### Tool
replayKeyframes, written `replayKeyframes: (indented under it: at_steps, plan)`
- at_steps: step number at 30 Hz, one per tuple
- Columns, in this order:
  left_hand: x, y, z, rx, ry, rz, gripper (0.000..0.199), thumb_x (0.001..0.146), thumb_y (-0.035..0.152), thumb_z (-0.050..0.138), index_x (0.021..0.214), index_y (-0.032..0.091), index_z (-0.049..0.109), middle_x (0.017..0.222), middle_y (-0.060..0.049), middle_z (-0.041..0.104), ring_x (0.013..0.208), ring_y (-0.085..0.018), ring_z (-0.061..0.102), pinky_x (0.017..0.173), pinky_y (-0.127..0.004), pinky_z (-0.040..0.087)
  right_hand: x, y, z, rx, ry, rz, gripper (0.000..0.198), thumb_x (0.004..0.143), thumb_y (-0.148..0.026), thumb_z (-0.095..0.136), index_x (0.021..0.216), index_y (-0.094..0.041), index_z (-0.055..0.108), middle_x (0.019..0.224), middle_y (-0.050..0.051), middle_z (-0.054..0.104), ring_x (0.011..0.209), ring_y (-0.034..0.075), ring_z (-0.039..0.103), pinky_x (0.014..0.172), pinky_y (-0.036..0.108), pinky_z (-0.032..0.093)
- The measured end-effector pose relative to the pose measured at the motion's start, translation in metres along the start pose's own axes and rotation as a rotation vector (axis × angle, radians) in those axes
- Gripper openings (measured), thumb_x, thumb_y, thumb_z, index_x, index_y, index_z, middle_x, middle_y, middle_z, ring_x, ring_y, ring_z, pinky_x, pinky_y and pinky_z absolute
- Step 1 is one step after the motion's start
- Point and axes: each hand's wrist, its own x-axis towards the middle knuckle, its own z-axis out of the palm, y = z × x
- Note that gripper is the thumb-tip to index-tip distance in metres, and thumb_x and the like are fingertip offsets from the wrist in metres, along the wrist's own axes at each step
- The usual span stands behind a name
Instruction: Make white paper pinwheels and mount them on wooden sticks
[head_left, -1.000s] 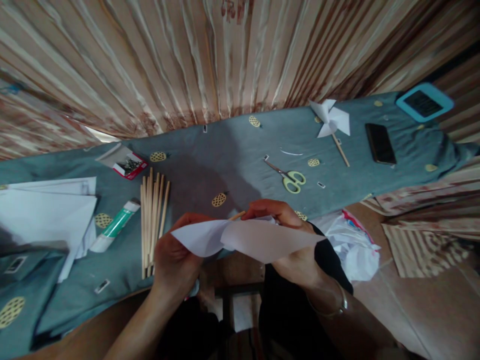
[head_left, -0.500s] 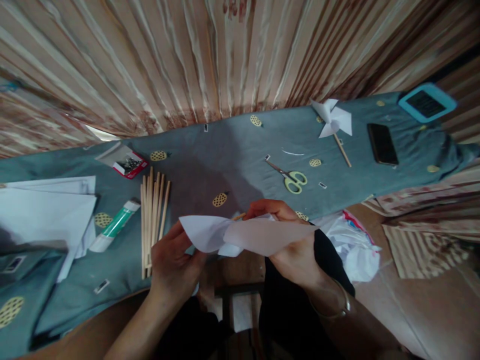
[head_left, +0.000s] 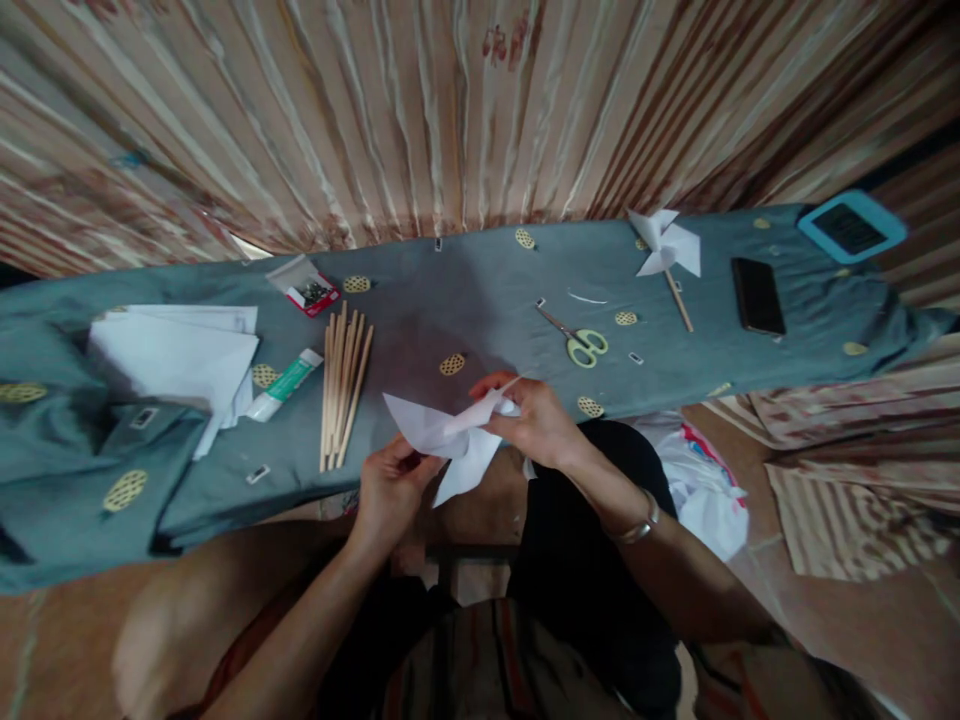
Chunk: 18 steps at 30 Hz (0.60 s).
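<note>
Between my two hands, over the front edge of the cloth, is a white paper pinwheel (head_left: 466,440) with its blades folded out. My left hand (head_left: 391,492) pinches it from the lower left, thumb and fingers closed on the paper. On the other side my right hand (head_left: 536,418) grips the pinwheel at its right blade, fingers curled behind the paper. No stick shows on it from here. Several wooden sticks (head_left: 345,390) lie in a bundle left of my hands. Beyond my right hand rest green-handled scissors (head_left: 585,346).
A finished pinwheel on a stick (head_left: 664,250), a phone (head_left: 757,296) and a blue-framed device (head_left: 853,224) lie at the right. At the left are white paper sheets (head_left: 172,350), a glue stick (head_left: 285,385) and an open box of pins (head_left: 307,288). A plastic bag (head_left: 705,490) sits on the floor.
The pinwheel has turned in my hands, so its blades now spread apart and face me more. My right hand has shifted its hold on the paper. The whole view has shifted slightly.
</note>
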Motion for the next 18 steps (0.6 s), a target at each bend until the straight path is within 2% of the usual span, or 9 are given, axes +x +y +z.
replayKeyframes:
  at_steps: [4, 6, 11, 18]
  plan:
    - [-0.02, -0.021, -0.005, -0.1, 0.117, -0.141, 0.021, 0.047, 0.026, 0.085, 0.062, 0.016, 0.075, 0.059, 0.0, 0.069, 0.056, -0.014, 0.057, 0.058, -0.026, 0.047, 0.006, -0.004, 0.011, -0.223, -0.175, -0.045, 0.022, 0.075, -0.014, 0.069, 0.096, -0.02, 0.071, 0.084, -0.001, 0.072, 0.076, 0.013, 0.064, 0.069, 0.023, 0.043]
    - [-0.026, -0.027, -0.004, -0.147, 0.169, -0.173, 0.018, 0.045, 0.025, 0.083, 0.056, 0.016, 0.072, 0.052, 0.001, 0.065, 0.052, -0.011, 0.052, 0.056, -0.024, 0.043, 0.011, -0.009, 0.015, -0.319, -0.251, -0.083, 0.02, 0.077, -0.016, 0.069, 0.097, -0.019, 0.072, 0.086, 0.0, 0.072, 0.077, 0.013, 0.064, 0.07, 0.023, 0.042]
    - [-0.029, -0.04, 0.002, -0.239, 0.255, -0.175, 0.016, 0.047, 0.025, 0.08, 0.058, 0.016, 0.073, 0.052, 0.002, 0.064, 0.052, -0.01, 0.05, 0.055, -0.023, 0.039, 0.032, -0.024, 0.024, -0.539, -0.421, -0.152, 0.023, 0.079, -0.016, 0.067, 0.101, -0.017, 0.073, 0.092, 0.004, 0.074, 0.083, 0.016, 0.066, 0.07, 0.023, 0.042]
    - [-0.03, -0.051, 0.01, -0.344, 0.285, -0.22, 0.016, 0.048, 0.024, 0.081, 0.059, 0.015, 0.073, 0.053, 0.001, 0.063, 0.053, -0.009, 0.05, 0.058, -0.024, 0.038, 0.05, -0.034, 0.026, -0.726, -0.584, -0.211, 0.028, 0.077, -0.013, 0.065, 0.104, -0.013, 0.073, 0.1, 0.009, 0.075, 0.088, 0.019, 0.067, 0.072, 0.023, 0.043]
